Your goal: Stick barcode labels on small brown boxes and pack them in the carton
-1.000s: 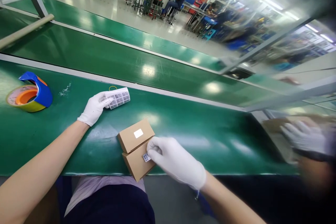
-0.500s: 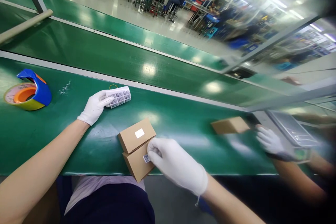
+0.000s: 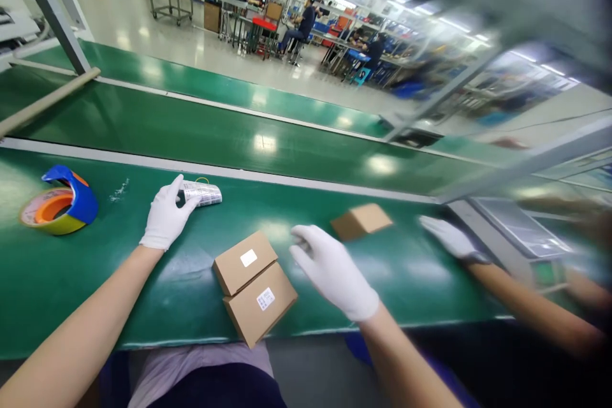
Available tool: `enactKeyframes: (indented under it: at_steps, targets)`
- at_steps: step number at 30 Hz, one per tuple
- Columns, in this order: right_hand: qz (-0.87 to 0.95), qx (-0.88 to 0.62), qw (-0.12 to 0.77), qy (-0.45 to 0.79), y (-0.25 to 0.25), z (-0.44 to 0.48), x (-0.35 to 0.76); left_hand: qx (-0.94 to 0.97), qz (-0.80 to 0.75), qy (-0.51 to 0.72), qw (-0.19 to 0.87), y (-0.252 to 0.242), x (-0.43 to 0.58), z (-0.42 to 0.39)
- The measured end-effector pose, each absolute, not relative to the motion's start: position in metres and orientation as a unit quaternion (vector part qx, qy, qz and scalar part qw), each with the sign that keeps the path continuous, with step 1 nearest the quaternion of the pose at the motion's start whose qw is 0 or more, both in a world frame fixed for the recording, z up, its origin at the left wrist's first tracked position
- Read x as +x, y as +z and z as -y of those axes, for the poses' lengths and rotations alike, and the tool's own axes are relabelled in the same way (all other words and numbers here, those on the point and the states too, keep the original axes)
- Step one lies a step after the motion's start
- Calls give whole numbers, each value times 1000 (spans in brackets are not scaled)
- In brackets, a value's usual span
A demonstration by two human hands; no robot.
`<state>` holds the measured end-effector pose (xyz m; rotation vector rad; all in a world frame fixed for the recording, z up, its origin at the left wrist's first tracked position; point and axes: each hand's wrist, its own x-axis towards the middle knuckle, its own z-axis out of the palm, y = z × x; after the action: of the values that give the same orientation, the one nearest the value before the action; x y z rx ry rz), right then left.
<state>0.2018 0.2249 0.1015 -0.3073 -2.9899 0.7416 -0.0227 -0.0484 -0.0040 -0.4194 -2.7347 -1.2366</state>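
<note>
Two small cardboard boxes lie side by side near the front edge of the green belt, the far box [image 3: 245,261] and the near box [image 3: 261,303], each with a white label on top. My left hand [image 3: 165,217], in a white glove, grips a curled sheet of barcode labels [image 3: 203,192]. My right hand [image 3: 329,271], also gloved, hovers just right of the boxes with fingers apart and holds nothing. A third cardboard box [image 3: 361,220] lies blurred on the belt beyond my right hand.
A tape dispenser [image 3: 60,201] with a yellow roll sits at the left of the belt. A co-worker's gloved hand [image 3: 452,239] reaches in from the right, near a flat grey scale [image 3: 519,226]. Farther belts and a steel frame run behind.
My right hand left the near box's label and rose to the right, opening. The co-worker slid a third box leftwards along the belt and let it go. The view tilted down.
</note>
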Motion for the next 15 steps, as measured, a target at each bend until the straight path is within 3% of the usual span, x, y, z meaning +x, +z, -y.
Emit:
enactKeyframes:
  at_steps: [3,5,10,15]
  targets:
    - [951,22,81,298,93,-211,188,-252,890,-345,160,32,1,50]
    - [938,81,93,324,85,-201,177,-353,857,-336,167,54,44,45]
    - [906,112,27,407,65,-190,158,-547,803,-227,63,49,163,19]
    - [909,28,59,412,56,-193,170,-565,814,-135,12,45,163,29]
